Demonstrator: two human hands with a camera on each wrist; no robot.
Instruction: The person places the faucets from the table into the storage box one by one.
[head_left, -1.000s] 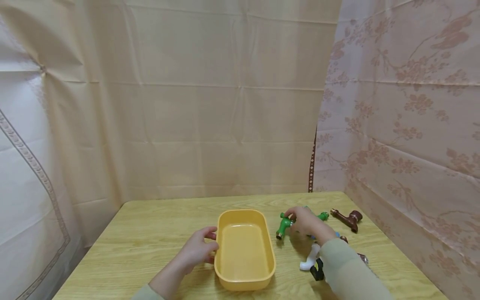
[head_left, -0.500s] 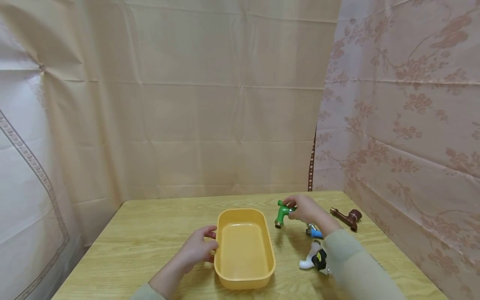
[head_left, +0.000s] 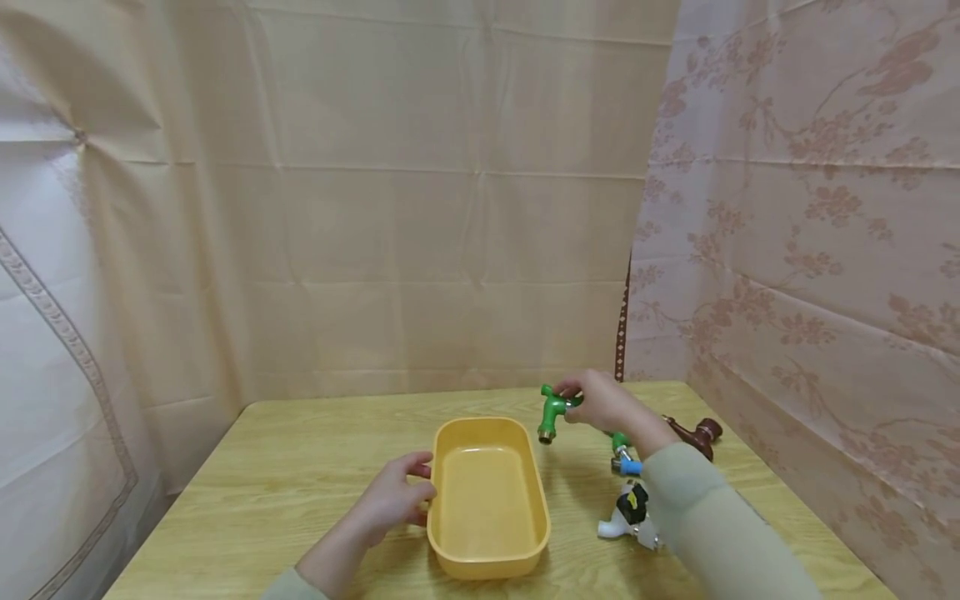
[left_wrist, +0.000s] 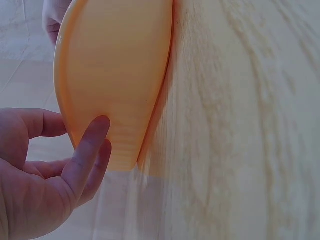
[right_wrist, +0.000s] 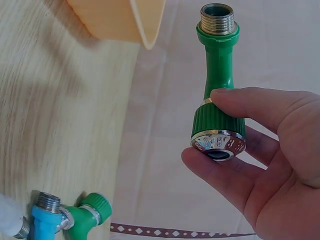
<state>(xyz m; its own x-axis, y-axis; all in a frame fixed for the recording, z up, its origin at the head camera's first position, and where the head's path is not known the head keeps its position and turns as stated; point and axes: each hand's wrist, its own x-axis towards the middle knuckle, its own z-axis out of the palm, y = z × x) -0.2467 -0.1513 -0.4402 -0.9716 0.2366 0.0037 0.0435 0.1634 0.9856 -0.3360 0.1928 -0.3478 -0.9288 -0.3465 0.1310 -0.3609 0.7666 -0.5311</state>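
From where I stand, the green tap (head_left: 553, 414) is up off the table (head_left: 330, 450) at about one o'clock from the yellow tub (head_left: 487, 508), pinched between the thumb and fingers of the right hand (head_left: 603, 404), its spout pointing down. The left hand (head_left: 396, 498) lies at the tub's nine o'clock, fingers relaxed and resting against the outer wall. The two hands are well apart. Between two and three o'clock lie a blue tap (head_left: 628, 467) and a second green tap (right_wrist: 89, 215) beside it, with a brown tap (head_left: 705, 435) farther out. Just past three o'clock is a white tap (head_left: 613, 529); the sleeve (head_left: 675, 475) crowds that spot, so the black-and-yellow piece (head_left: 632, 502) there seems to overlap it.
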